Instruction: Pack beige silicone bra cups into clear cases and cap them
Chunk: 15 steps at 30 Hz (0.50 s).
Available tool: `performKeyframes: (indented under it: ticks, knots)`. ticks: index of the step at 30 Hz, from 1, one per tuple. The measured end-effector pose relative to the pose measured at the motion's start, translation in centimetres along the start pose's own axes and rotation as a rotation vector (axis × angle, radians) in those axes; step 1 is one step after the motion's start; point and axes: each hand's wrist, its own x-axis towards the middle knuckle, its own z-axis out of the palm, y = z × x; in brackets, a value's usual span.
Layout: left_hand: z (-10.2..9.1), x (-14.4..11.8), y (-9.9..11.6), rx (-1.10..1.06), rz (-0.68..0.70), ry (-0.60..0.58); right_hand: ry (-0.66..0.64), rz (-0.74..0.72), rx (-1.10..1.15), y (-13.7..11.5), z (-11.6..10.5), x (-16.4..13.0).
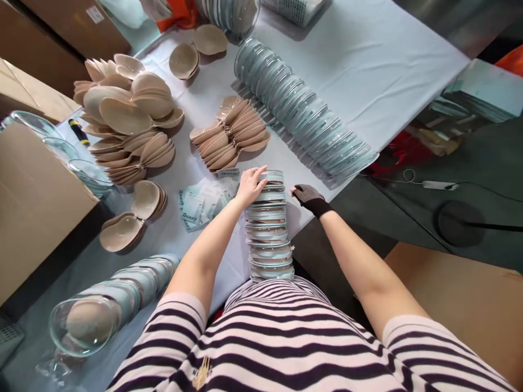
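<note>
My bare left hand (251, 186) rests with spread fingers on the far end of a row of clear round plastic cases (267, 234). These cases hold beige cups and pale inserts, and the row runs toward my striped shirt. Just right of that end is my right hand (311, 198) in a dark dotted glove, its fingers curled and their undersides hidden. It stands a little apart from the row. Left of my left hand lie several printed sachets (202, 204). Beyond it sits a bunch of nested beige bra cups (231, 133).
More beige cups (126, 100) are heaped at the left, near a screwdriver (78, 132). A long row of clear cases (302, 106) extends to the table's right edge. Another filled row (114, 305) lies front left. Cardboard boxes (36, 201) flank the white table (379, 60).
</note>
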Motion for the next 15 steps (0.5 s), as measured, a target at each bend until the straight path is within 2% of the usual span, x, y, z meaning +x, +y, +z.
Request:
performKeyframes:
  ticks: [1,2,3,5,7,10,15]
  knots:
    - [0.1,-0.3,0.0,0.004,-0.008,0.004,-0.046,0.122,0.092,1.8,0.7,-0.3]
    - [0.1,-0.4,-0.1,0.005,-0.011,-0.004,-0.151,0.196,0.201,3.2,1.6,-0.6]
    - [0.0,-0.4,-0.1,0.005,-0.009,-0.018,-0.255,0.216,0.3,4.2,2.8,-0.8]
    - [-0.3,-0.3,-0.3,0.007,-0.002,-0.051,-0.386,0.157,0.417,5.1,4.9,-0.7]
    - [-0.7,-0.2,-0.3,0.01,0.0,-0.075,-0.407,0.051,0.405,5.0,6.1,-0.2]
    - [-1.1,-0.2,-0.2,0.013,-0.006,-0.09,-0.449,-0.009,0.403,4.8,6.1,0.7]
    - [-1.1,-0.3,-0.1,0.021,-0.021,-0.1,-0.529,0.071,0.504,5.0,4.4,0.0]
